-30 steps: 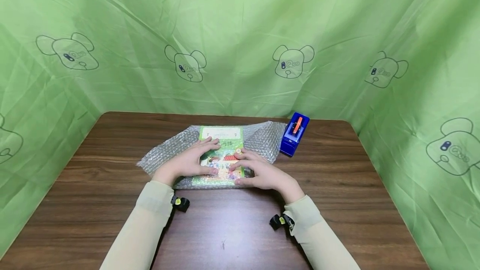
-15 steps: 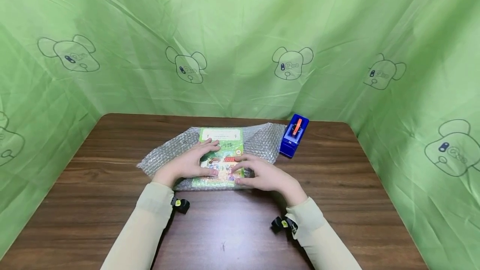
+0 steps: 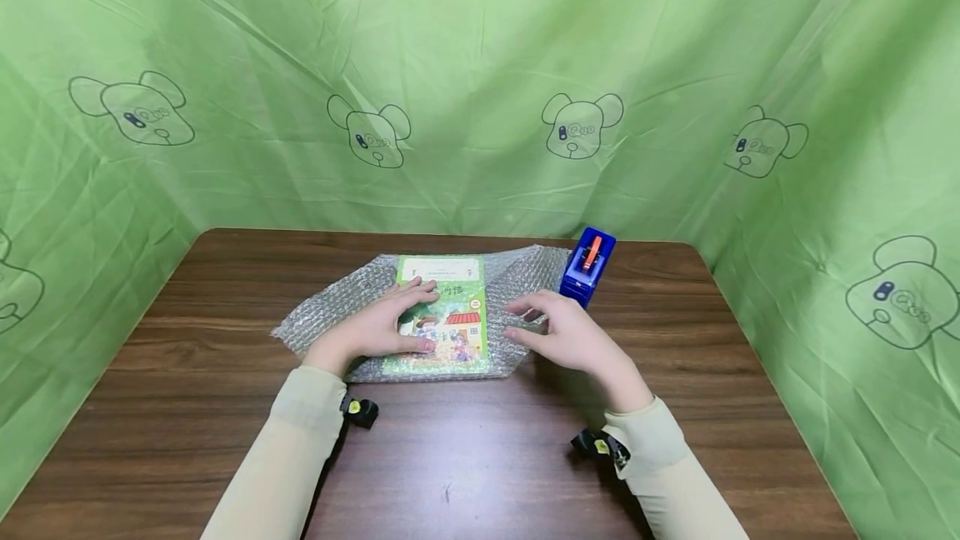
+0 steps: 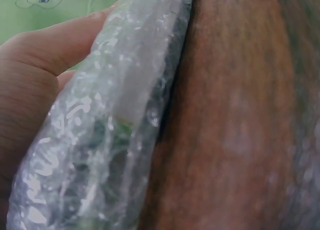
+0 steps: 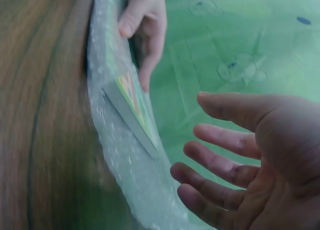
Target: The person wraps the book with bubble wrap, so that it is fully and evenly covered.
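Observation:
A green picture book (image 3: 461, 302) lies on a spread sheet of bubble wrap (image 3: 517, 277). Clear bubbles also show over the book's near end. My left hand (image 3: 382, 322) rests on the book's left side, thumb and fingers spread across the cover. In the left wrist view, the folded near edge of the bubble wrap (image 4: 95, 155) hides much of that hand. To the right of the book, my right hand (image 3: 566, 332) hovers above the bubble wrap and holds nothing. Its fingers are loosely bent and apart, as the right wrist view shows at the fingertips (image 5: 184, 172).
A blue tape dispenser (image 3: 579, 288) with an orange wheel stands behind my right hand, against the wrap's right corner. The brown wooden table (image 3: 465, 457) ends at a green curtain (image 3: 480, 182) at the back and both sides.
My right hand has left the book's right side and moved to the right, towards the tape dispenser. The left hand stays where it was on the book.

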Demonstrator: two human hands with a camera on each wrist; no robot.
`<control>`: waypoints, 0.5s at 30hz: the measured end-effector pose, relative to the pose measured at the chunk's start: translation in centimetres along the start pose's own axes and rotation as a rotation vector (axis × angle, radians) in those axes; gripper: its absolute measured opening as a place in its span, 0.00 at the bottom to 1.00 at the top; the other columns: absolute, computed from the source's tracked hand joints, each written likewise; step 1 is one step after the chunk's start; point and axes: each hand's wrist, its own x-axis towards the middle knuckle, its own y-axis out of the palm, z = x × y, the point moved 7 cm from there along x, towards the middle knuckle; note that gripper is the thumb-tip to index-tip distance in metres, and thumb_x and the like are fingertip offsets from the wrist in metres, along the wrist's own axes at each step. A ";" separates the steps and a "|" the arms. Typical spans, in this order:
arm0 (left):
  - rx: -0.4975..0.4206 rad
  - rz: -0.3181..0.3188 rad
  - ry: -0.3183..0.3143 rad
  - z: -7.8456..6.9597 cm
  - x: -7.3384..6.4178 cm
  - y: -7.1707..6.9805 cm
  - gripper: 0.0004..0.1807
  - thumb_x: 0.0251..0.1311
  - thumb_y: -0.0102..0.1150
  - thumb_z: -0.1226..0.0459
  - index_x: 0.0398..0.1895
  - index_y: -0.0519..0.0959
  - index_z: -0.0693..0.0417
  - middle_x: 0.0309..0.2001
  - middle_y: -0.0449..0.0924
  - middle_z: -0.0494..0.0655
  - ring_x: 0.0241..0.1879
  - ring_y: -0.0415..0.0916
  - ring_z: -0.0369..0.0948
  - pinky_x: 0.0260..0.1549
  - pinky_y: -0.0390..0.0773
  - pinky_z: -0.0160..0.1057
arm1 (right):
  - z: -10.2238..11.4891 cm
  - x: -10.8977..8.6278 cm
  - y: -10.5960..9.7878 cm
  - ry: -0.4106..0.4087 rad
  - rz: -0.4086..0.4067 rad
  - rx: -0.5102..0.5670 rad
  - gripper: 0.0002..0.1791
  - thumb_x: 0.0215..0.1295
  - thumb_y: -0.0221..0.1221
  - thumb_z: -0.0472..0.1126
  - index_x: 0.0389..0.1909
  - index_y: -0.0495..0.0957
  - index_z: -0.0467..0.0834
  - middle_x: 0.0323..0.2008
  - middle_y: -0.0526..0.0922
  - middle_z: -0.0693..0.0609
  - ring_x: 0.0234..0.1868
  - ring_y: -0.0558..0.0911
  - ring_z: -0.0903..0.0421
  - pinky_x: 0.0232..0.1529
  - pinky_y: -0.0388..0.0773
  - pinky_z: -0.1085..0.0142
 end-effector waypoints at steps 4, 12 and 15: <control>-0.001 0.001 -0.003 0.3 0.0 0.0 0.52 0.61 0.80 0.43 0.84 0.68 0.53 0.88 0.55 0.50 0.88 0.41 0.56 0.83 0.39 0.66 | -1.5 -0.3 -0.9 0.042 -0.038 0.051 0.21 0.74 0.72 0.42 0.61 0.85 0.35 0.56 0.88 0.40 0.52 0.89 0.43 0.54 0.88 0.45; -0.021 -0.005 0.004 0.5 0.1 0.2 0.52 0.61 0.79 0.41 0.84 0.68 0.52 0.88 0.55 0.49 0.88 0.40 0.56 0.83 0.39 0.67 | -4.5 -0.7 -1.8 0.171 -0.136 0.029 0.16 0.74 0.71 0.42 0.57 0.88 0.37 0.45 0.92 0.47 0.44 0.90 0.52 0.49 0.89 0.52; -0.031 -0.009 0.005 0.5 0.0 0.1 0.52 0.61 0.79 0.42 0.83 0.69 0.52 0.88 0.55 0.49 0.88 0.40 0.56 0.83 0.38 0.67 | -5.1 -0.7 -1.6 0.197 -0.131 0.008 0.15 0.74 0.71 0.42 0.55 0.89 0.38 0.42 0.91 0.50 0.42 0.89 0.53 0.46 0.88 0.55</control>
